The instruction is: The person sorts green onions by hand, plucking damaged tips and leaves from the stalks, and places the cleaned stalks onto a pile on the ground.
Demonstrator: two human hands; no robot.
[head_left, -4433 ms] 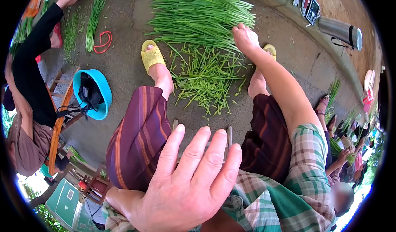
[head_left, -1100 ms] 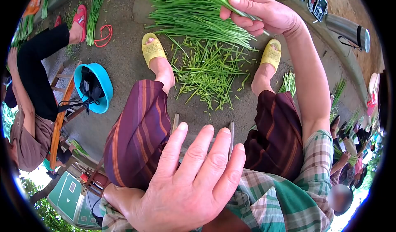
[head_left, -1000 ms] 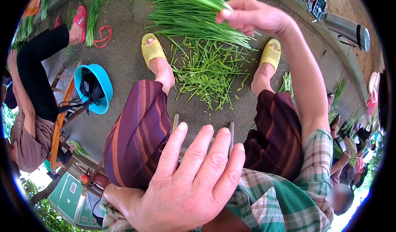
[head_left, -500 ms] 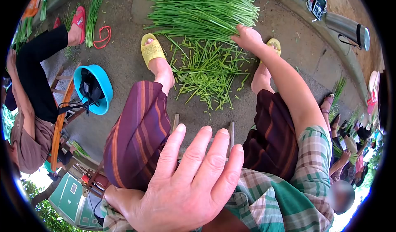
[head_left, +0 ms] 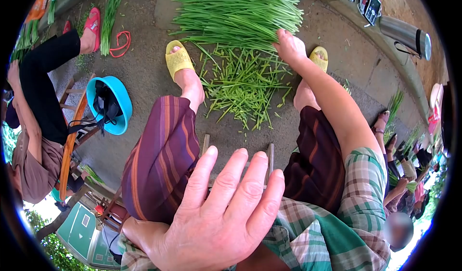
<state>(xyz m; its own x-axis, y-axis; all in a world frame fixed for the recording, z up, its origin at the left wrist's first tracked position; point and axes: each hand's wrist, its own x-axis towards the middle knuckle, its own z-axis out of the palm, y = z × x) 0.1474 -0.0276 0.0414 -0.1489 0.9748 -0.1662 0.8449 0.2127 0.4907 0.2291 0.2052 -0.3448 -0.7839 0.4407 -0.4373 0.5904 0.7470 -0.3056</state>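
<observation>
A thick layer of long green chives (head_left: 236, 13) lies on the ground beyond my feet, its paler ends toward the right. My right hand (head_left: 290, 48) reaches down to its lower right edge, with curled fingers closed on the stalk ends. Just below, between my feet, is a loose heap of short cut chive pieces (head_left: 248, 85). Close to the camera, my left hand (head_left: 221, 208) is raised in front of my body, back of the hand up, fingers stretched and spread, holding nothing.
At the left stand a blue basin (head_left: 126, 105) with dark items inside and a wooden chair (head_left: 70, 150) beside a seated person. A red cord (head_left: 124, 44) lies near that person's red slipper. A phone (head_left: 372, 8) and a steel flask (head_left: 402, 32) rest by the curb at upper right.
My right hand has shifted slightly to the right and down along the edge of the chives. My left hand stays spread in nearly the same place.
</observation>
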